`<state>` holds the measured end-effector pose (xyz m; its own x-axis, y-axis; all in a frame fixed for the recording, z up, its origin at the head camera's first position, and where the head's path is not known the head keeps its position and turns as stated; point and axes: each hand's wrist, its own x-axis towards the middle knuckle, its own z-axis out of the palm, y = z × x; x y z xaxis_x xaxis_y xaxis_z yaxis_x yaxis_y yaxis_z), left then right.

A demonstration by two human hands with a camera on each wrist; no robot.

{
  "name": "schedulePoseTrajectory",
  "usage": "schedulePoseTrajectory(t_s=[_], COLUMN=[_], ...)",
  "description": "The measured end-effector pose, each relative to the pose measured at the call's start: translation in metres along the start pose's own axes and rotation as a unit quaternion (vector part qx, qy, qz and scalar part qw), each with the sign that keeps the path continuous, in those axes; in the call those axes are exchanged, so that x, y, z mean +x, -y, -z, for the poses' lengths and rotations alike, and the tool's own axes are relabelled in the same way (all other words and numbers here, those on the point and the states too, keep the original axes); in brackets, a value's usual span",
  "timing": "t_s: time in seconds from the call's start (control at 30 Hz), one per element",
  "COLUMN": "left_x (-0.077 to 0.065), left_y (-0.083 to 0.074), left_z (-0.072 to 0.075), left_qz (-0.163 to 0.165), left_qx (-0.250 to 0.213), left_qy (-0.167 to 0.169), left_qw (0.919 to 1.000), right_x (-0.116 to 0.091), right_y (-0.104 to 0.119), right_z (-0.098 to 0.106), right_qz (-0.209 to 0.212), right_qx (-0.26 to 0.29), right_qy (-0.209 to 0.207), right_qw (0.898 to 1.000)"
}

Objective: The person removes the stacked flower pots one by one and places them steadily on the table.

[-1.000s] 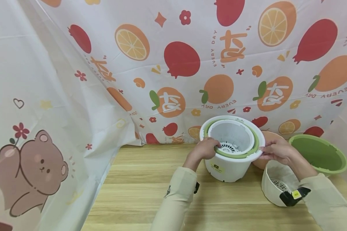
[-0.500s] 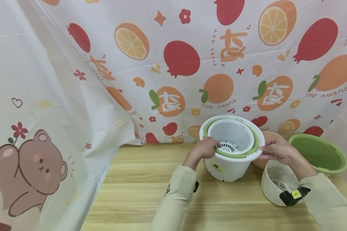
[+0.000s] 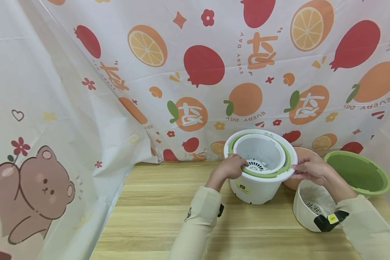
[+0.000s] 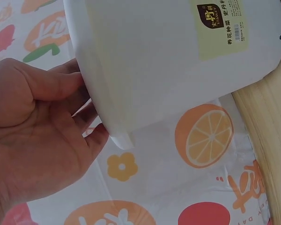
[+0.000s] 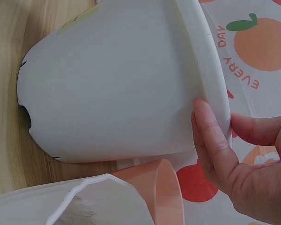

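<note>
Right grip (image 3: 312,170) pinching rim of large round white plastic pot (image 3: 251,191), thumb and fingers nearly together; left grip (image 3: 232,167) curled over its left-front rim. Cannot tell if nested green round plastic pot (image 3: 266,175) is caught too. White pot on wood-grain bench (image 3: 156,202). Judged stiff, fairly light, slick-walled; rim, both sides, best hold. Forearms reach forward, apart. Cream round pot (image 3: 299,213) near right forearm

The head view is bright and evenly lit; faint, soft shadow tints the table (image 3: 247,225) below the left grip (image 3: 230,167); both wrist views look dimmer, greyer.
</note>
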<state>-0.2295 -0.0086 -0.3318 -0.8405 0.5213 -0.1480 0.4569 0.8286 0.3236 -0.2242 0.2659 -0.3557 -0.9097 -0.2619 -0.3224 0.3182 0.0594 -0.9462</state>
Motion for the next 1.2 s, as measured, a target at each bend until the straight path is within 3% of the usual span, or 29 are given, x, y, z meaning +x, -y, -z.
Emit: schedulePoseTrajectory(t_s=[0.73,1.2], left_x=[-0.0002,-0.0014], left_y=[0.0009,-0.0021], left_z=[-0.004,-0.007], left_qz=[0.0,0.007], left_qx=[-0.024,-0.046], left_qy=[-0.015,-0.045], left_qw=[0.9996,0.9979], right_x=[-0.0011,0.0011], right_y=[-0.0017,-0.0043], right_z=[0.0011,0.0026], right_qz=[0.016,0.016], right_qx=[0.01,0.014], right_qy=[0.009,0.005], right_qw=[1.0,1.0])
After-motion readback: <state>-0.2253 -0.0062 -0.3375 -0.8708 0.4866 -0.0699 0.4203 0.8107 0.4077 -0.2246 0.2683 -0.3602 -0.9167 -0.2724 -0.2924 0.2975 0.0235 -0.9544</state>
